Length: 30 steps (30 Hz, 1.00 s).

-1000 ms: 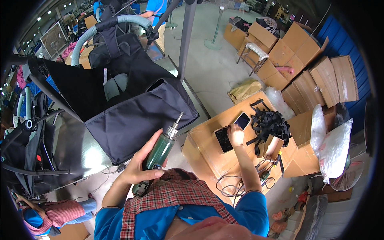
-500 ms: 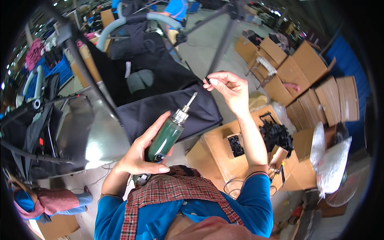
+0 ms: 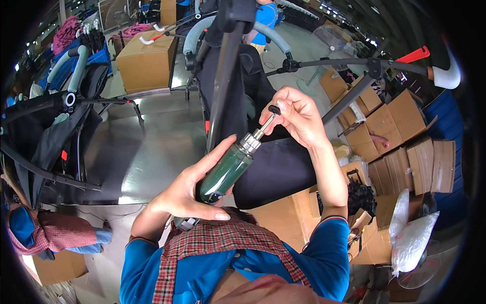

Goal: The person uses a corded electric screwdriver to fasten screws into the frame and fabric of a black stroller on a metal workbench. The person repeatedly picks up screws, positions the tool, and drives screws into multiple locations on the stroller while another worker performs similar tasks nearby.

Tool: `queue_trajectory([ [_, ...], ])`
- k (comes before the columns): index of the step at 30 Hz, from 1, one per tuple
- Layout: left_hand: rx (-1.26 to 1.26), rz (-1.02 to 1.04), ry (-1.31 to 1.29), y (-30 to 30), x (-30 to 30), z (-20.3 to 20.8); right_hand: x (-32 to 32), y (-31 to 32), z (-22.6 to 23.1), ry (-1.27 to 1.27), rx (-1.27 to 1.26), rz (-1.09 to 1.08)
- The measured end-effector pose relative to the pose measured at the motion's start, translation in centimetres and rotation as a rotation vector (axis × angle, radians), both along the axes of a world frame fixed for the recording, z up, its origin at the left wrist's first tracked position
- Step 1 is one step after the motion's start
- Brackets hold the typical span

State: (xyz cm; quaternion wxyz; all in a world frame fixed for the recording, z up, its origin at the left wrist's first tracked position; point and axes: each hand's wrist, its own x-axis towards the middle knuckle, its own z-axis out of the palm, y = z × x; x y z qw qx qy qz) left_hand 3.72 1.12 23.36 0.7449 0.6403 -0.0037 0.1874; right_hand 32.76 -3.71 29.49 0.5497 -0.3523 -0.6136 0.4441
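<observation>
Left hand: wrapped around the green power screwdriver, grip filled by its barrel. Thumb lies along the near side; index finger stretches along the far side toward the chuck. My left forearm is angled in from the lower left. The tool tilts, bit pointing up and to the right, in front of my chest.

Right hand: raised, elbow bent, forearm nearly vertical. Thumb and forefinger pinch narrowly on a small black piece, which sits right at the bit's tip; the part is tiny here, so I cannot tell whether the tip is seated in it or merely meets it.

Both hands are above and in front of the checked apron. Black fabric hangs just beyond the screwdriver; a carton lies below my right forearm.
</observation>
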Motion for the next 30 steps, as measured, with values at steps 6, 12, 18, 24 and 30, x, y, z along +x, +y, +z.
queue_trajectory([
  [6,-0.038,-0.063,-0.003,2.1,-1.2,0.1,-1.4,0.8,1.0,0.065,-0.092,0.023],
  [12,-0.047,-0.095,-0.046,2.9,-0.7,-0.2,-1.2,0.9,2.1,-0.068,-0.028,0.014],
  [18,-0.189,-0.199,-0.121,3.8,-0.7,-0.3,-2.4,0.5,4.4,-0.485,0.223,-0.155],
  [24,-0.197,-0.173,-0.411,4.3,-1.5,-2.4,-3.0,6.7,4.6,-0.292,0.495,-0.383],
  [30,-0.328,0.277,-0.397,5.4,-1.1,-1.7,-5.6,12.8,5.4,-0.578,0.498,-0.507],
])
